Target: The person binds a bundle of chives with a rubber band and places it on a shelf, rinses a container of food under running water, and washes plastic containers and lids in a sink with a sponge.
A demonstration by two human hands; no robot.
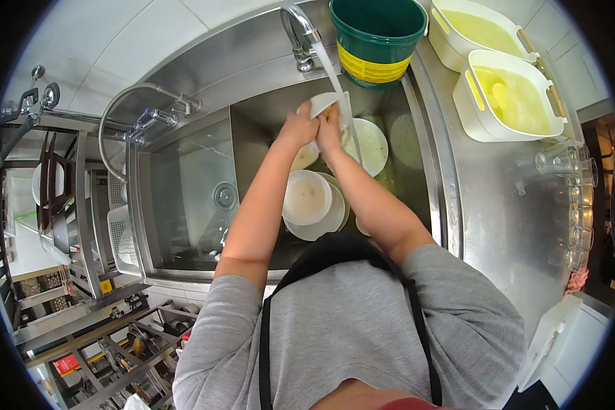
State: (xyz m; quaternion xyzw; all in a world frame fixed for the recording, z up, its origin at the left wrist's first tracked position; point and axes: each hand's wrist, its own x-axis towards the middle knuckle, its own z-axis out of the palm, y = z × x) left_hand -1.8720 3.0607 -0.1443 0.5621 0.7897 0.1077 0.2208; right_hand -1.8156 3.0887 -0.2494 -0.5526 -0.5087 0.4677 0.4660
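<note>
Both my hands are over the right sink basin [406, 171], close to the running tap [301, 34]. My left hand [298, 128] has its fingers closed on the edge of a white dish [323, 102]. Against the same dish, my right hand [330, 131] is closed round something yellowish-brown, too small to make out. Water falls just beside the dish on its right. Below my hands a white bowl [307, 197] rests on stacked plates [321, 227]. Another white plate [371, 147] lies in the basin to the right of my right hand.
A green bucket [378, 41] stands behind the basin. Two white tubs of yellowish liquid, the nearer one [502, 102] holding something yellow, sit on the right counter [488, 198]. Several glasses [581, 205] line its far edge. A second basin [191, 191] lies left.
</note>
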